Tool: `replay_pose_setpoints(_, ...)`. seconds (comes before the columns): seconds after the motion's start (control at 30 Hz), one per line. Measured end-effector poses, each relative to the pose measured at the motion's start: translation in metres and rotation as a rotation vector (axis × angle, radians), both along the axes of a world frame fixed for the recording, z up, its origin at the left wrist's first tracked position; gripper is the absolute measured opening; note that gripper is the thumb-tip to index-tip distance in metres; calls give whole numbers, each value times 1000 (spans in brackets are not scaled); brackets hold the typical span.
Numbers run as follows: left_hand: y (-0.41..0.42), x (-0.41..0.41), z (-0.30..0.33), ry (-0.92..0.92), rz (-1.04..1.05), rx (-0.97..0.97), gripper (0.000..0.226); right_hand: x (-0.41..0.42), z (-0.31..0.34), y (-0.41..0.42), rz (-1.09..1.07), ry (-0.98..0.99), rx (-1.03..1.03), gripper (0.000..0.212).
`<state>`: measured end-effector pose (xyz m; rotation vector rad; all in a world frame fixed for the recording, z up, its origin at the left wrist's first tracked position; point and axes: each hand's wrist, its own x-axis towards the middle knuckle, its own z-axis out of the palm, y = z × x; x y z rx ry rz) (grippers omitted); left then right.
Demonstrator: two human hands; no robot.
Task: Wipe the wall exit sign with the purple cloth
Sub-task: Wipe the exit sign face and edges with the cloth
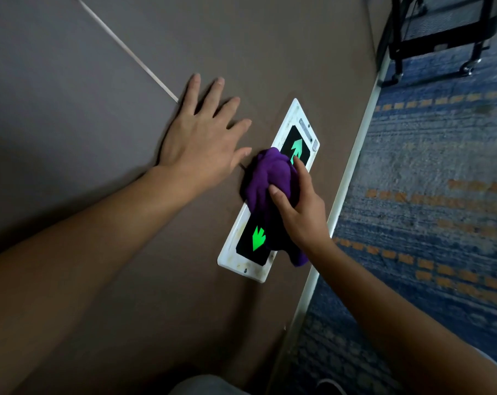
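Observation:
The exit sign (243,256) is a long white-framed panel with a black face and two glowing green arrows, set low in the brown wall (99,109) near the floor. A bunched purple cloth (267,178) lies pressed on the middle of the sign and hides its centre. My right hand (301,206) is shut on the cloth and holds it against the panel. My left hand (201,138) lies flat on the wall just left of the sign, fingers spread, holding nothing.
A white skirting strip (347,178) runs along the wall's foot, right of the sign. Blue carpet with orange dashes (426,195) covers the floor. A black wheeled cart (441,32) stands at the top right. A thin pale seam (127,49) crosses the wall.

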<state>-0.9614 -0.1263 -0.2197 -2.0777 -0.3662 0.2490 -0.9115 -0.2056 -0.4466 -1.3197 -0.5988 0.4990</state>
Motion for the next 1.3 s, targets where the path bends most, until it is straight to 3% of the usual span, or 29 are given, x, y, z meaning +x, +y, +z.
replay_pose_setpoints(0.27,-2,-9,-1,36,-4,51,61,-25,18,34,-213,26,-28,68)
replay_pose_setpoints(0.4,-1,-12,-3,91,7,107,69,-28,20,40,-272,-166,-24,62)
replay_pose_setpoints(0.47,-1,-10,-3,95,6,110,71,-29,22,43,-269,-234,-41,55)
replay_pose_setpoints(0.87,10,-5,0,136,-21,114,72,-35,34,41,-231,-133,-95,52)
replay_pose_setpoints(1.3,4,0,-10,171,-19,68,56,-82,28,10,-181,-116,-74,53)
